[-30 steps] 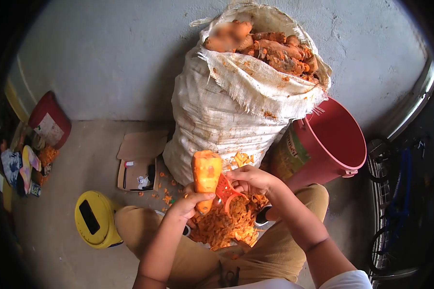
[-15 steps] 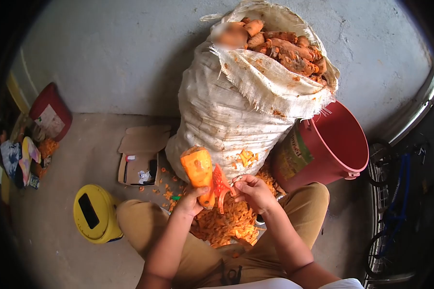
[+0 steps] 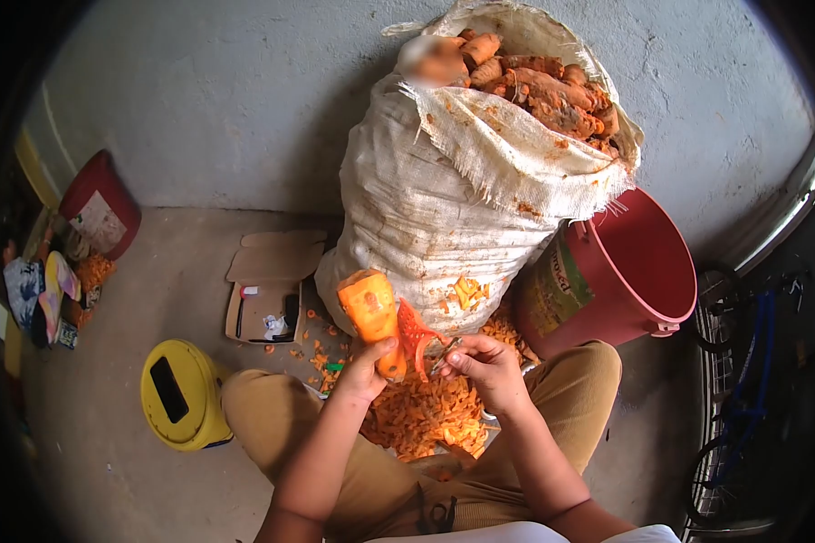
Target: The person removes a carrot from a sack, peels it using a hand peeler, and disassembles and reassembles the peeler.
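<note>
My left hand (image 3: 369,369) is closed around the lower end of a thick peeled carrot (image 3: 368,309), held upright with its wide end on top. Beside the carrot is a red piece with pale dots or holes (image 3: 416,333); its exact kind is unclear. My right hand (image 3: 487,369) pinches a thin, metal-looking piece (image 3: 443,355) at the right edge of that red piece. Below both hands lies a heap of orange peelings (image 3: 430,418), between my legs. A tall white woven sack (image 3: 426,213) stands in front, filled at the top with unpeeled carrots (image 3: 552,90).
Right of the sack stands a red bucket (image 3: 552,299). A yellow lidded bucket (image 3: 179,398) is by my left knee. Behind it lies an open cardboard box (image 3: 276,258) with small items. A red container (image 3: 104,204) stands far left; a wire rack (image 3: 711,398) is at right.
My right hand has shifted slightly, and more of the thin metal-looking piece shows between its fingers. The carrot stays in my left hand. The whole view has moved a little.
</note>
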A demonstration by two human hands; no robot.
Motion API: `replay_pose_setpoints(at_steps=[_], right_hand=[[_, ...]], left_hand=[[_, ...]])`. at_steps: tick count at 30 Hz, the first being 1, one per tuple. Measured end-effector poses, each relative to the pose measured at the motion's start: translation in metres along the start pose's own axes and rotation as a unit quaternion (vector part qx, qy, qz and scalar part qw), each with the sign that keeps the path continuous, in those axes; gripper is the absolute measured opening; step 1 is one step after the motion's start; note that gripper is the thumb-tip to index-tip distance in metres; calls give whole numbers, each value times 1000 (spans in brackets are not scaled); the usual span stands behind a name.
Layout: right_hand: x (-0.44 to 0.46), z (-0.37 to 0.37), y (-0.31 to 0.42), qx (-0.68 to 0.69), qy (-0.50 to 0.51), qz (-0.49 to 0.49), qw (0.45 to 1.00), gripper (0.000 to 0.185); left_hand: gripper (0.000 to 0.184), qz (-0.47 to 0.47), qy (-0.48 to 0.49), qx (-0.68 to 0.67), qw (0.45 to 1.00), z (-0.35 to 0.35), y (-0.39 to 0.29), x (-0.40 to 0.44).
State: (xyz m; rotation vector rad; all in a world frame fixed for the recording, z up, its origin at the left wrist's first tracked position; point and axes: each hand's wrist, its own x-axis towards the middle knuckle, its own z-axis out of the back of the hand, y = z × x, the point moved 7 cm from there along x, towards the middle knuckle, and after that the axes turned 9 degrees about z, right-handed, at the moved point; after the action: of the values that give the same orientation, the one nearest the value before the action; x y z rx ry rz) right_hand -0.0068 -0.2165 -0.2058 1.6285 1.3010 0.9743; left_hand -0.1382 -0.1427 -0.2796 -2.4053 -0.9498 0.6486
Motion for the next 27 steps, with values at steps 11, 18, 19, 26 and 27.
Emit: replay_pose_setpoints(at_steps=[11,18,19,26,27], right_hand=[[-3,-3,-12,24,10,-44,999,9],[-3,-2,-10,-13,3,-32,999,12],[-4,-1,-10,-20,1,-28,999,13],[-5,0,-10,-39,-11,-17,999,12],[-6,1,-10,-43,-17,-15,999,12]], left_hand=[[47,17,-20,8,1000,-2,2,0],[45,13,-31,9,999,-3,1,2],[45,18,-35,9,999,0,3,3],[40,27,-62,16,998,8,6,5],[40,26,-65,13,997,8,7,5]])
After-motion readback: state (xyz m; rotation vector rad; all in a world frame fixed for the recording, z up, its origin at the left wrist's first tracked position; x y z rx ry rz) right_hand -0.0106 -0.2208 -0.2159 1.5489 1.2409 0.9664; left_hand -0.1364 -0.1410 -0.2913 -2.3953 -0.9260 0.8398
